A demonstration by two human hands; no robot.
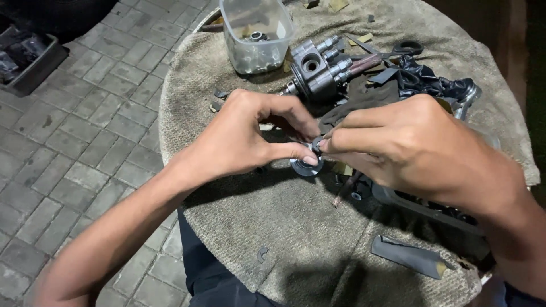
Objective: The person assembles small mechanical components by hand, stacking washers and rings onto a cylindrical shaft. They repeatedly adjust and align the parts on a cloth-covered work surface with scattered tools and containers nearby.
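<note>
Over the middle of a round cloth-covered table [296, 227], both hands meet on a small metal part. My left hand [250, 133] pinches a round grey metal disc piece [306, 166] between thumb and fingers. My right hand [409, 142] pinches a small dark ring [316, 144] at the top of that same piece, fingertips touching my left thumb. Most of the small part is hidden by the fingers.
A grey metal valve-like body [315, 68] with fittings lies behind the hands. A clear plastic tub [256, 37] with small parts stands at the back. Scissors [392, 51], black plastic [438, 85], a dark flat strip [406, 256] and loose washers lie about. Paved floor at left.
</note>
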